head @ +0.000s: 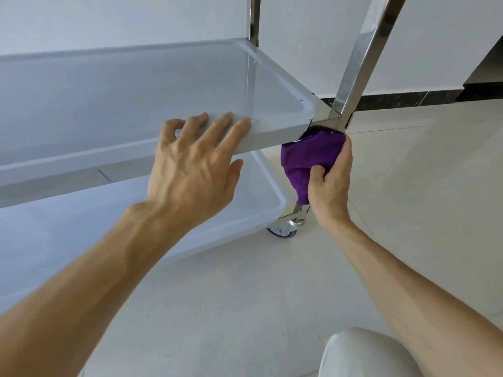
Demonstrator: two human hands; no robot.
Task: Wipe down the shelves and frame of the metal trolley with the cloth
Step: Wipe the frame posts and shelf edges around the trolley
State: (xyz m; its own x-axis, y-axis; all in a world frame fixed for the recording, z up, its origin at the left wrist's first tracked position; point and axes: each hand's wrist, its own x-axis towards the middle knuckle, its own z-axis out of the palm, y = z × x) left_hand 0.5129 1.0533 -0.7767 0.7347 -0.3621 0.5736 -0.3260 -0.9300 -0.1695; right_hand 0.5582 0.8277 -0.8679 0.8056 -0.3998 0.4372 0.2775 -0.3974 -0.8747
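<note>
The metal trolley fills the left and centre of the view, with a middle shelf (136, 91) and a lower shelf (190, 213) beneath it. A shiny steel upright post (362, 63) rises at the near right corner. My left hand (193, 170) rests on the front rim of the middle shelf, fingers laid over the edge and thumb below it. My right hand (330, 178) grips a bunched purple cloth (307, 156) wrapped round the post just under the middle shelf's corner. The post section behind the cloth is hidden.
A caster wheel (283, 231) sits under the trolley's near right corner on a pale tiled floor (422, 172). A white wall with a dark skirting strip (394, 100) runs behind. My knee in light trousers (362, 355) shows at the bottom.
</note>
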